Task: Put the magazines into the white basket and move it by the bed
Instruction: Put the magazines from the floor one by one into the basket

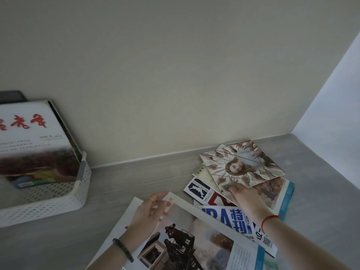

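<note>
Fingers [158, 196] of the left hand [150, 213] are slightly parted and curl over the upper edge of a large white-bordered magazine [194, 240] with a photo of dark figures on scaffolding. A thin gold ring [150, 199] sits on the topmost finger and a dark bead bracelet [122, 250] is on that wrist. The thumb is hidden.

Right hand [243, 197] is stretched forward with its fingertips [232, 189] held together on the near corner of a pale cover showing a woman's face ringed by hands and chains [241, 164]. Whether a thumb is under that corner cannot be told. A red string [269, 219] circles the wrist.

Under and around those fingertips lies a loose overlapping pile:
- A white-and-navy sports issue [198, 190] lies just left of them.
- A green-titled cover [198, 169] pokes out beyond it.
- A teal-edged magazine [286, 195] lies to their right.
- A white magazine with big blue lettering [233, 217] lies beneath the wrist.

White perforated plastic basket [58, 195] stands well to the left of the left fingers, apart from the pile. It already holds several magazines — the front one, white with red brush lettering [33, 133], leans tilted back against the others.

Everything rests on a grey wood-grain surface [136, 176], which meets a cream wall [175, 75] beyond the fingers.
</note>
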The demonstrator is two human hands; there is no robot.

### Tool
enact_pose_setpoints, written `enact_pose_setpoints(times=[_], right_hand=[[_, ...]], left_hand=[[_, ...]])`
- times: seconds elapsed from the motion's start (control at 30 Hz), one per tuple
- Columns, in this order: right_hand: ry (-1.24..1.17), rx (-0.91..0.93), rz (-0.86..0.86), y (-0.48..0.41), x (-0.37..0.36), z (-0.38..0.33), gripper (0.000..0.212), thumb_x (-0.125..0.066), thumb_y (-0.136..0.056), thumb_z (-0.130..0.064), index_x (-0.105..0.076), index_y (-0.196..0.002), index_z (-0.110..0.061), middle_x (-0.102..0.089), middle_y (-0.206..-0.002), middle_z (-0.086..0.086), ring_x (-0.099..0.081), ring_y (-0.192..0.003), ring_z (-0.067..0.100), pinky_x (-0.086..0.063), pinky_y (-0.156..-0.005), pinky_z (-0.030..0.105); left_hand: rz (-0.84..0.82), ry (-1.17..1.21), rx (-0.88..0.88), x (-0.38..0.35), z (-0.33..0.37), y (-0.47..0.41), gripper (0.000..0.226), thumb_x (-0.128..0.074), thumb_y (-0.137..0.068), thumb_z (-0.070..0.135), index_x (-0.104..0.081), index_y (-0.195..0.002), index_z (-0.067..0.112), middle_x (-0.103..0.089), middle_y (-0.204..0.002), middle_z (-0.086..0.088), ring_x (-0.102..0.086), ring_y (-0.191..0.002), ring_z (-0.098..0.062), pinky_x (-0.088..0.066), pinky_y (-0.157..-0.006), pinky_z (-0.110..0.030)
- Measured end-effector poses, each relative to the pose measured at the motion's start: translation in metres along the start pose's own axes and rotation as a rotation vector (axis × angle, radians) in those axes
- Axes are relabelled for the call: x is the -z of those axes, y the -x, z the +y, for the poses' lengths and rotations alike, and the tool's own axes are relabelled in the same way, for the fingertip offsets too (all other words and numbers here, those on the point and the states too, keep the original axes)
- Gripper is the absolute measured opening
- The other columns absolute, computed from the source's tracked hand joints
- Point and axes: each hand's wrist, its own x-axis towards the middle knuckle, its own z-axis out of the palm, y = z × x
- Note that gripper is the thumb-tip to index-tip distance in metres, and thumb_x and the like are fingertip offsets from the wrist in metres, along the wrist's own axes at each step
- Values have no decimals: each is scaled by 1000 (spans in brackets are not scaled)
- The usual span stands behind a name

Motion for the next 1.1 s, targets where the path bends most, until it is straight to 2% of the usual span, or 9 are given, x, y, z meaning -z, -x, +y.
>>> enact_pose_setpoints(times=[0.13, 0.27, 0.43, 0.53, 0.6, 0.73, 0.9, 1.03, 1.1], right_hand=[[-298, -97, 104, -3, 0, -20, 53, -53, -85, -37, -34, -130, -15, -49, -130, -1, -49, -119, 13, -36, -105, 29], [-176, -169, 55, -16, 3, -33, 39, -40, -93, -23, -37, -130, -10, -52, -126, 7, -52, -114, 17, -43, -92, 22], [-174, -212, -63, -15, 20, -37, 30, -38, -94, -17, -49, -122, -15, -67, -97, 4, -57, -74, 9, -47, -65, 18], [-291, -211, -60, -1, 36, -37, 17, -42, -93, -15, -58, -95, -17, -60, -77, -1, -55, -65, 9, -41, -58, 13], [-370, -229, 6, 7, 54, -41, 20, -42, -93, -11, -54, -80, -20, -53, -69, -4, -53, -57, 5, -39, -49, 13], [-642, -228, 384, 9, 119, -60, 19, -41, -91, -7, -58, -98, -7, -56, -70, 1, -50, -51, 10, -41, -44, 11], [-1226, -64, 539, -1, 211, -88, 21, -40, -93, -7, -59, -86, -11, -60, -69, -1, -58, -55, 0, -46, -50, 8], [-1616, 5, 448, -12, 238, -133, 26, -40, -93, -9, -61, -79, -17, -67, -63, -5, -62, -58, 6, -53, -49, 22], [-1715, 7, 483, -23, 247, -157, 27, -41, -92, -11, -63, -79, -19, -69, -66, -6, -65, -60, 8, -57, -54, 24]], left_hand=[[-2, -10, 2, 12, -7, 10, 22, -45, -91, 28, -50, -111, 38, -66, -100, 9, -65, -78, -1, -50, -63, -14], [19, -6, 21, 21, -19, 20, 21, -44, -92, 28, -49, -111, 37, -66, -100, 9, -65, -80, -3, -50, -63, -14], [34, 16, 32, 25, -27, 25, 22, -45, -91, 26, -48, -111, 35, -66, -100, 8, -65, -80, -3, -51, -63, -15], [20, 16, 14, 25, -24, 25, 21, -46, -90, 29, -47, -109, 38, -65, -102, 13, -64, -81, 4, -50, -63, -12], [6, 21, 2, 29, -19, 25, 22, -48, -88, 36, -47, -109, 42, -62, -106, 17, -62, -88, 5, -50, -67, -12], [-37, 31, -14, 44, -1, 27, 42, -51, -73, 62, -36, -111, 52, -49, -111, 31, -51, -100, 9, -41, -70, -3], [8, 121, -91, 70, 30, 28, 93, -51, -58, 74, -17, -137, 41, -35, -126, 24, -40, -119, -5, -37, -100, -34], [85, 285, -180, 103, 51, 36, 46, -55, -81, 39, -46, -121, 17, -72, -81, 18, -66, -80, 2, -52, -66, -16], [110, 357, -219, 124, 53, 47, 30, -55, -82, 35, -58, -106, 17, -72, -84, 8, -68, -84, -9, -52, -64, -23]])
